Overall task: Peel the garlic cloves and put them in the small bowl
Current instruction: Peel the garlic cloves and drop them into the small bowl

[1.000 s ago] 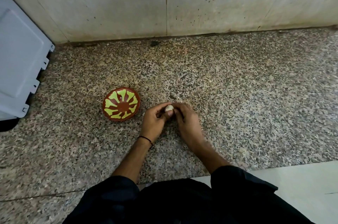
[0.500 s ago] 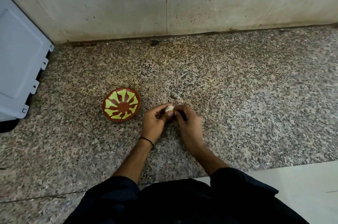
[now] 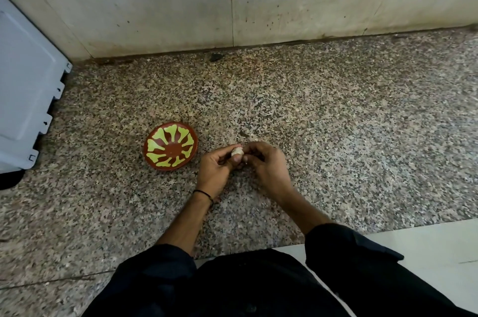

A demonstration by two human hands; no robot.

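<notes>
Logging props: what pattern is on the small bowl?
Reddish-brown small bowl with yellow-green radiating petal shapes; head view.

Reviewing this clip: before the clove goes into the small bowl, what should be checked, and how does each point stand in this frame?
1. Garlic clove held: ok, pinched between the left hand and the right hand.
2. Clove fully peeled: cannot tell, fingers cover most of it.
3. Small bowl upright on the granite counter: ok.
4. Bowl has room: ok, no cloves visible inside.
5. Path from the hands to the bowl clear: ok, only bare counter between them.
</notes>
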